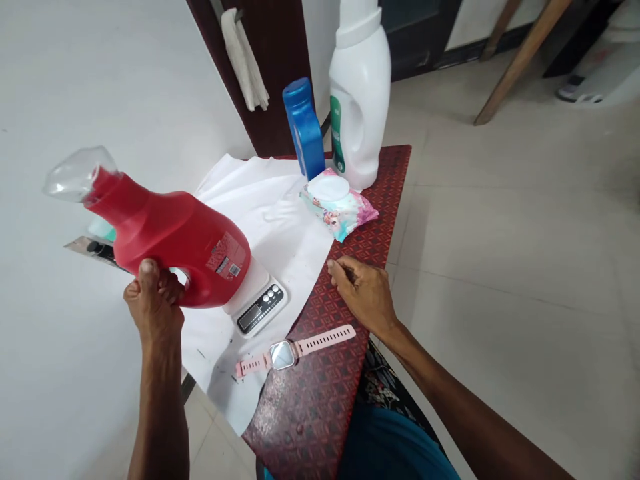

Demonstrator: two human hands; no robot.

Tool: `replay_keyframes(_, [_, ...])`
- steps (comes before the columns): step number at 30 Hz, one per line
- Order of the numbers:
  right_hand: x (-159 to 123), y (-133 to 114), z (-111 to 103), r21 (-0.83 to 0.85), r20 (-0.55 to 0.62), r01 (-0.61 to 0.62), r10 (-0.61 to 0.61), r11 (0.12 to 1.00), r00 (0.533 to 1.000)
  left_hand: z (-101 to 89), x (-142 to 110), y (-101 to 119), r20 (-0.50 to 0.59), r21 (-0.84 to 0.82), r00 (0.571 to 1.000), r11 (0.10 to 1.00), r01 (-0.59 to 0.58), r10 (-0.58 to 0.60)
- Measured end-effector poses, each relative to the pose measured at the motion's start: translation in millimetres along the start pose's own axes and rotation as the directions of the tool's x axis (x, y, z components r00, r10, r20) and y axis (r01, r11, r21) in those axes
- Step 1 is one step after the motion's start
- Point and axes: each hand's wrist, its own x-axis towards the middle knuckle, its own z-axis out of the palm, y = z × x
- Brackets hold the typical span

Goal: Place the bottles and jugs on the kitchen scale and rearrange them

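Note:
My left hand (pixel 155 293) is wrapped round the handle of a red detergent bottle (pixel 180 233). The bottle is tilted, its clear cap (pixel 80 175) pointing up and left. Its base is in front of a white digital kitchen scale (pixel 263 307); whether the two touch I cannot tell. My right hand (pixel 363 293) rests by the table's right edge with curled fingers, thumb against them, and anything inside is hidden. Nearer to me lies a smartwatch (pixel 283 355) with a pink strap, partly on the white cloth (pixel 285 247).
At the back of the red patterned table (pixel 310 407) stand a blue bottle (pixel 305 130) and a large white bottle (pixel 367 100). A wet wipes pack (pixel 340 203) lies before them. A pale wall (pixel 100 80) borders the left side. Wooden legs (pixel 520 63) stand on the tiled floor.

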Motion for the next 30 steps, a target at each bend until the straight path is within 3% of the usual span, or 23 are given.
replay_keyframes(4, [-0.7,-0.6,2.0,0.015,-0.014,-0.043,0.043,0.999,0.999,-13.6,-9.4,-12.3,-0.017,-0.021,0.998,0.998,0.054,-0.054])
replay_keyframes(12, [-2.1,-2.6,2.6,0.028,-0.013,-0.081,0.082,0.996,0.997,-15.2,-16.4,-19.4,0.012,-0.006,0.998,0.998,0.061,-0.061])
replay_keyframes(16, [-3.2,-1.9,1.9,0.029,-0.013,-0.082,0.082,0.996,0.997,-27.7,-18.2,-24.8,0.073,0.158,0.997,0.987,-0.039,0.028])
replay_keyframes(20, [-3.4,-1.8,1.6,0.011,-0.014,-0.087,0.087,0.996,0.996,-46.4,-22.0,-27.1,0.135,0.375,0.982,0.910,-0.174,0.132])
replay_keyframes(24, [-3.6,-1.2,1.7,-0.024,-0.010,-0.088,0.088,0.996,0.996,-56.6,-25.3,-24.6,0.168,0.390,0.973,0.896,-0.211,0.156])
replay_keyframes(27, [-4.7,-0.7,1.9,-0.042,-0.007,-0.096,0.096,0.995,0.995,-57.2,-31.2,-24.5,0.146,0.384,0.978,0.902,-0.195,0.149])
replay_keyframes(30, [-5.4,-0.9,1.9,-0.052,-0.020,-0.116,0.115,0.992,0.993,-54.9,-44.7,-31.4,0.045,0.379,0.983,0.907,-0.181,0.177])
